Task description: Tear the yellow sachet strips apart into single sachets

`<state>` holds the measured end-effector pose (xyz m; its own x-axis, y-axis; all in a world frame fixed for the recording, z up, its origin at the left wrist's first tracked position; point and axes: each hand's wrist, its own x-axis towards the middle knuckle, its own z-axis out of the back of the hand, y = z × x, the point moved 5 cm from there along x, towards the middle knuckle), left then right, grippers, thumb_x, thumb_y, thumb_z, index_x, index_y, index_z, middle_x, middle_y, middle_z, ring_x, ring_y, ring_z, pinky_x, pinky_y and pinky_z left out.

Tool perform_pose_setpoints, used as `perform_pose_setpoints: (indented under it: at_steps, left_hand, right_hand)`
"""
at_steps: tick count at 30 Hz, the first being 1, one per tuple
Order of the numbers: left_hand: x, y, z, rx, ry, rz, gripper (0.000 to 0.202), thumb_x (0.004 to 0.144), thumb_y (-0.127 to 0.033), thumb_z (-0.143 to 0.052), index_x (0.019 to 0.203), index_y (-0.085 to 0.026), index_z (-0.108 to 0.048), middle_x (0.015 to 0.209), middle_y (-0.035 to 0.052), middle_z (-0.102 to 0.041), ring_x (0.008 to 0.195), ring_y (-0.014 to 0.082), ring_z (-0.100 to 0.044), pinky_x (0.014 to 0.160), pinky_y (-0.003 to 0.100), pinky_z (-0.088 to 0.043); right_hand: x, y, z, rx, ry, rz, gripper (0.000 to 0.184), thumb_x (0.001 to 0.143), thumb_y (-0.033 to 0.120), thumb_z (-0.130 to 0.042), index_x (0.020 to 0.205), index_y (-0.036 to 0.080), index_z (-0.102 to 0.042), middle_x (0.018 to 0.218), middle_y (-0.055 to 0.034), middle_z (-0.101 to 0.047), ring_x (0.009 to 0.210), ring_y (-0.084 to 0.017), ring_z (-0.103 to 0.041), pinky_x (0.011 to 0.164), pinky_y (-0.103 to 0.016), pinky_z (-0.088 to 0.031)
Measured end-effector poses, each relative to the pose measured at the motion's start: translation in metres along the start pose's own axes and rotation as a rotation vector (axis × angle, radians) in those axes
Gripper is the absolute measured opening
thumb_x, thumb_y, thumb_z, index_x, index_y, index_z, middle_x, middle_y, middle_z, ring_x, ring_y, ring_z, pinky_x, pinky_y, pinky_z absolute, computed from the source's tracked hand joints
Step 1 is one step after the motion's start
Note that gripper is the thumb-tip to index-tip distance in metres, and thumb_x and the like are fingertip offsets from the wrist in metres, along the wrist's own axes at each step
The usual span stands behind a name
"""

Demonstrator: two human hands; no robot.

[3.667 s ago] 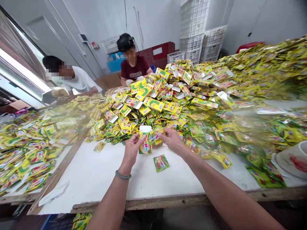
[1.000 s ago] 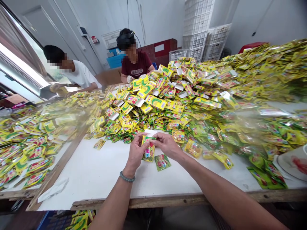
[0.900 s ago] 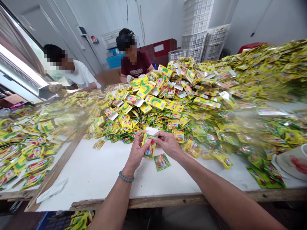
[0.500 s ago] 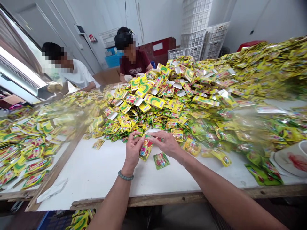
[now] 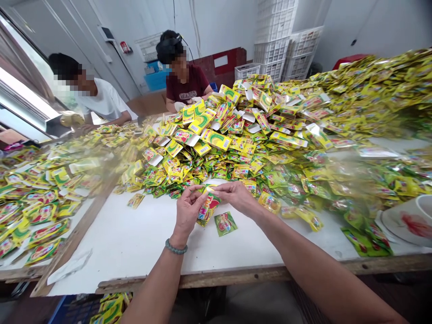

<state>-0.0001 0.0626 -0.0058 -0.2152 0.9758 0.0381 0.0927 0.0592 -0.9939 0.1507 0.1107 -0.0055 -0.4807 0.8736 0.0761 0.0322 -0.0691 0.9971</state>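
Above the white table [image 5: 135,243], my left hand [image 5: 189,208] grips a small yellow-and-green printed box [image 5: 208,208] with colourful lettering. From the other side, the closed fingers of my right hand [image 5: 236,196] pinch the box's upper end. Whether a sachet is also between those fingers, I cannot make out. A single green sachet [image 5: 225,223] lies flat on the table just below my right hand. Right beyond both hands rises a big pile of yellow boxes [image 5: 216,139], with small green and yellow sachets [image 5: 189,175] around its foot.
Across the table sit two people, one in a dark red shirt [image 5: 187,85], one in a white shirt [image 5: 106,101]. A wooden strip [image 5: 81,229] divides the table at left, with more boxes [image 5: 43,216] beyond. A white cup [image 5: 411,220] stands at right. White crates [image 5: 273,45] are stacked behind.
My right fingers have drawn together at the box's upper end, where they were more spread before. The box stays in my left hand. The view has shifted slightly.
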Motion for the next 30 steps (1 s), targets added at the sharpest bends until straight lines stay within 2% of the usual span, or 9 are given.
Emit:
perform_pose_setpoints:
  at_steps: [4, 8, 11, 15, 21, 25, 27, 28, 30]
  left_hand:
    - [0.0, 0.0, 0.001, -0.023, 0.004, 0.018, 0.04, 0.068, -0.036, -0.079, 0.099, -0.018, -0.062, 0.072, 0.0012, -0.072, 0.064, 0.0153, -0.067, 0.064, 0.026, -0.053]
    - [0.001, -0.001, 0.001, 0.01, 0.039, -0.018, 0.038, 0.071, -0.036, -0.077, 0.101, -0.017, -0.064, 0.076, 0.0028, -0.073, 0.069, 0.0163, -0.068, 0.068, 0.027, -0.053]
    - [0.003, -0.001, 0.005, 0.024, -0.014, -0.028, 0.038, 0.071, -0.036, -0.077, 0.1, -0.017, -0.064, 0.073, 0.0015, -0.072, 0.066, 0.0155, -0.067, 0.065, 0.026, -0.052]
    - [0.003, 0.0, 0.006, -0.055, -0.059, 0.017, 0.039, 0.069, -0.039, -0.078, 0.098, -0.018, -0.063, 0.067, -0.0005, -0.07, 0.06, 0.0145, -0.066, 0.059, 0.025, -0.051]
    - [0.001, 0.002, 0.002, -0.117, 0.011, 0.094, 0.046, 0.065, -0.036, -0.081, 0.102, -0.019, -0.061, 0.068, -0.002, -0.069, 0.058, 0.0131, -0.064, 0.058, 0.023, -0.049]
    - [0.003, -0.011, 0.004, -0.105, 0.005, 0.153, 0.054, 0.06, -0.039, -0.083, 0.104, -0.018, -0.061, 0.064, -0.002, -0.067, 0.053, 0.0128, -0.061, 0.055, 0.023, -0.047]
    - [-0.001, -0.033, 0.019, 0.052, 0.033, 0.156, 0.052, 0.06, -0.041, -0.082, 0.103, -0.018, -0.064, 0.063, -0.0006, -0.067, 0.052, 0.014, -0.059, 0.052, 0.023, -0.045]
    - [-0.006, -0.046, 0.032, 0.18, 0.06, 0.158, 0.05, 0.06, -0.041, -0.081, 0.102, -0.019, -0.066, 0.063, 0.0002, -0.068, 0.051, 0.015, -0.059, 0.05, 0.023, -0.044]
    - [-0.024, -0.073, 0.075, 0.514, 0.083, 0.145, 0.043, 0.059, -0.039, -0.082, 0.096, -0.02, -0.071, 0.059, 0.0003, -0.067, 0.049, 0.0164, -0.057, 0.045, 0.023, -0.038]
  right_hand:
    - [-0.004, 0.011, 0.001, -0.158, 0.047, 0.073, 0.029, 0.083, 0.039, -0.061, 0.1, 0.021, -0.077, 0.092, -0.0026, -0.076, 0.084, -0.021, -0.067, 0.074, -0.032, -0.05]
    - [-0.009, 0.022, -0.003, -0.37, -0.019, 0.176, 0.027, 0.087, 0.03, -0.053, 0.098, 0.022, -0.077, 0.086, -0.0026, -0.075, 0.08, -0.02, -0.065, 0.074, -0.031, -0.049]
    - [-0.013, 0.029, -0.015, -0.545, -0.007, 0.289, 0.03, 0.089, 0.025, -0.05, 0.105, 0.024, -0.074, 0.091, -0.0036, -0.074, 0.087, -0.02, -0.064, 0.081, -0.032, -0.047]
    - [-0.017, 0.028, -0.022, -0.555, -0.034, 0.335, 0.032, 0.09, 0.028, -0.051, 0.116, 0.024, -0.068, 0.109, -0.0064, -0.072, 0.104, -0.021, -0.061, 0.09, -0.035, -0.047]
    - [-0.02, 0.03, -0.03, -0.582, -0.079, 0.441, 0.029, 0.092, 0.032, -0.051, 0.11, 0.022, -0.07, 0.105, -0.008, -0.072, 0.103, -0.021, -0.061, 0.095, -0.037, -0.046]
    - [-0.015, 0.025, -0.029, -0.57, -0.057, 0.387, 0.03, 0.094, 0.035, -0.048, 0.111, 0.025, -0.07, 0.108, -0.006, -0.073, 0.105, -0.021, -0.063, 0.094, -0.036, -0.048]
    - [-0.01, 0.02, -0.016, -0.517, -0.105, 0.3, 0.031, 0.095, 0.035, -0.046, 0.112, 0.027, -0.07, 0.113, -0.0037, -0.072, 0.106, -0.02, -0.064, 0.093, -0.035, -0.049]
    - [-0.008, 0.017, -0.007, -0.506, -0.157, 0.251, 0.031, 0.095, 0.035, -0.046, 0.114, 0.027, -0.069, 0.116, -0.0035, -0.071, 0.107, -0.021, -0.064, 0.092, -0.036, -0.05]
    - [-0.004, 0.011, 0.012, -0.564, -0.267, 0.151, 0.032, 0.093, 0.035, -0.049, 0.116, 0.024, -0.068, 0.117, -0.0058, -0.07, 0.106, -0.023, -0.065, 0.091, -0.038, -0.05]
